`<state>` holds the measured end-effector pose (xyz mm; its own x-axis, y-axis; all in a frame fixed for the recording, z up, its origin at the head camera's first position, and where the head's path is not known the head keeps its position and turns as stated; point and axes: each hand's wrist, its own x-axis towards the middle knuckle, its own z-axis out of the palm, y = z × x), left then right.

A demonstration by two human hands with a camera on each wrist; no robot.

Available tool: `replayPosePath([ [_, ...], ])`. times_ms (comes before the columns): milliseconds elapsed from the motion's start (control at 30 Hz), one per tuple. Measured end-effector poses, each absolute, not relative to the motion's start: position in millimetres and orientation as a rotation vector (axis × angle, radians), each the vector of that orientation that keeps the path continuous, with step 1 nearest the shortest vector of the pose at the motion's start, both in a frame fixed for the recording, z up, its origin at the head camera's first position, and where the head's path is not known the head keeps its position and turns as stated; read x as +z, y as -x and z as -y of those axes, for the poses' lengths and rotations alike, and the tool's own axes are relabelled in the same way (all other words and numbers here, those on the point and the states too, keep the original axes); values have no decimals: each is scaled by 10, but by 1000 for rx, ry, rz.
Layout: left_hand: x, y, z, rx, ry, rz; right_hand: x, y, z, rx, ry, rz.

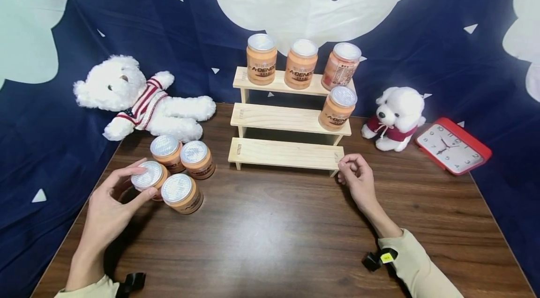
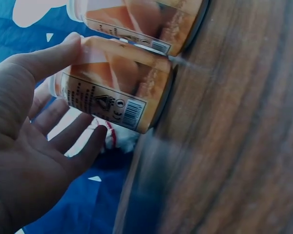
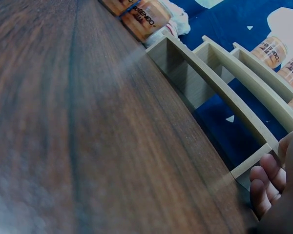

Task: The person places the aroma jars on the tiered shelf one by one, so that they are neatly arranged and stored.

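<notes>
Left hand (image 1: 110,204) pinching an orange jar (image 1: 148,177), right hand (image 1: 358,181) on a stepped wooden rack (image 1: 287,155).
Head view: thumb and finger clamp the jar near its lid, in a cluster at the table's left; a sideways pull could knock the neighbouring jars (image 1: 182,193), which crowd it. The wood-grain table (image 1: 270,232) shows a glossy patch; a blue cloth (image 1: 147,3) hangs behind, with a teddy bear (image 1: 145,106), plush dog (image 1: 396,117) and red clock (image 1: 454,145) before it. Left wrist view: the lower fingers spread clear of the jar, so a loosened pinch might let it slip. Right wrist view: fingers curl at the lowest tier's end; a tug there could jolt the rack and topple the jars (image 1: 337,109) standing on it.
</notes>
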<state>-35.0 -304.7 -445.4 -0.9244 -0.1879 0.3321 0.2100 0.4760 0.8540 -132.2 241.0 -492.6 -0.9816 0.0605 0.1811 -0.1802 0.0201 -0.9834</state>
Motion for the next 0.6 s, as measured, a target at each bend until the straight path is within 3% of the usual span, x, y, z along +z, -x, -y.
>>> replayPosePath([
  [600,-4435,374,2977,-1398,-282,2164,-4936,1330,-2422,2090,-124,2113],
])
